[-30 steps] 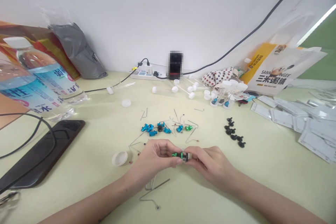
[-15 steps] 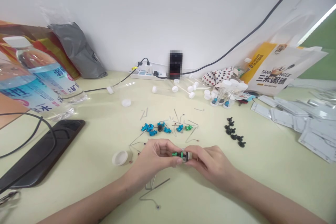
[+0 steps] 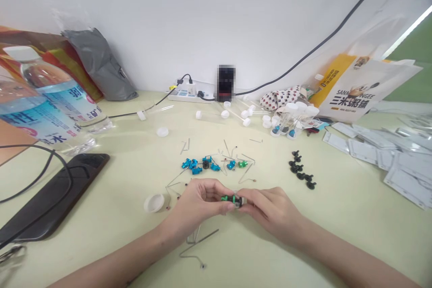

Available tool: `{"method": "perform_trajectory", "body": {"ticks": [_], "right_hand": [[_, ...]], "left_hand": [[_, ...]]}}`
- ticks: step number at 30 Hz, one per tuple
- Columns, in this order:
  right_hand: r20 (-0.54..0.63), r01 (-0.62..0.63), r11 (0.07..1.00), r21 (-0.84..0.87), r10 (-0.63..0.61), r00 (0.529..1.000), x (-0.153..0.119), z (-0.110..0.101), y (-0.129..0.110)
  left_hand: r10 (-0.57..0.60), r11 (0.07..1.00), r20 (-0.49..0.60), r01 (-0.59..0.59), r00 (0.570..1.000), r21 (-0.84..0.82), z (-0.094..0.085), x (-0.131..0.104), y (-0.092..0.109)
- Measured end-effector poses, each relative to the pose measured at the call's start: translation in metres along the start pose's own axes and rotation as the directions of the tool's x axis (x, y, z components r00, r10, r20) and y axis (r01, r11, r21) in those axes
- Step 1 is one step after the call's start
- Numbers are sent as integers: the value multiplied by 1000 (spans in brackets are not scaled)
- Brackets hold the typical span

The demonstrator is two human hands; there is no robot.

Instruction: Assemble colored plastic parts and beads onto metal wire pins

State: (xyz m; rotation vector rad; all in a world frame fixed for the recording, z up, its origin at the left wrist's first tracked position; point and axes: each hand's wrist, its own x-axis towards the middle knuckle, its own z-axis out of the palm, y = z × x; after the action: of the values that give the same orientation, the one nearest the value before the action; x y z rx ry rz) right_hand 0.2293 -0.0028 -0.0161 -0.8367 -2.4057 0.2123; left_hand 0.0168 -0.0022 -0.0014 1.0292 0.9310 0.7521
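A small green and black metal fitting point(image 3: 228, 198) sits between my two hands in front of me. My left hand point(image 3: 199, 200) is closed on its left end, thumb below and fingers behind. My right hand point(image 3: 272, 209) pinches the pale, partly clear piece at the right end; the fingertips hide much of it. Beyond my hands lie several blue metal fittings point(image 3: 196, 171), a green fitting point(image 3: 242, 164) and a black ring-shaped part point(image 3: 205, 165). Thin bent metal wires point(image 3: 199, 244) rest by my left wrist and around the fittings. An upturned white cap point(image 3: 154, 203) is left of my left hand.
Several black screw-like parts point(image 3: 299, 168) lie to the right. Clear tubes with white caps point(image 3: 297, 110) stand farther back. Water bottles point(image 3: 72, 94), a black phone point(image 3: 64, 195) and a cable occupy the left. Flat white packets point(image 3: 367, 150) and a paper bag point(image 3: 351, 87) are at right.
Almost nothing differs. My right fingers have shifted very slightly at the right end of the fitting, while my left hand keeps its place.
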Motion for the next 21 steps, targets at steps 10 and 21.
{"method": "perform_trajectory", "body": {"ticks": [10,21], "right_hand": [[-2,-22,1000,8,22,1000,1,-1,-2],[35,-54,998,24,53,998,0,0,-1]], "left_hand": [[-6,1000,1,6,1000,-20,1,0,2],[-8,1000,2,8,1000,-23,1,0,1]]}}
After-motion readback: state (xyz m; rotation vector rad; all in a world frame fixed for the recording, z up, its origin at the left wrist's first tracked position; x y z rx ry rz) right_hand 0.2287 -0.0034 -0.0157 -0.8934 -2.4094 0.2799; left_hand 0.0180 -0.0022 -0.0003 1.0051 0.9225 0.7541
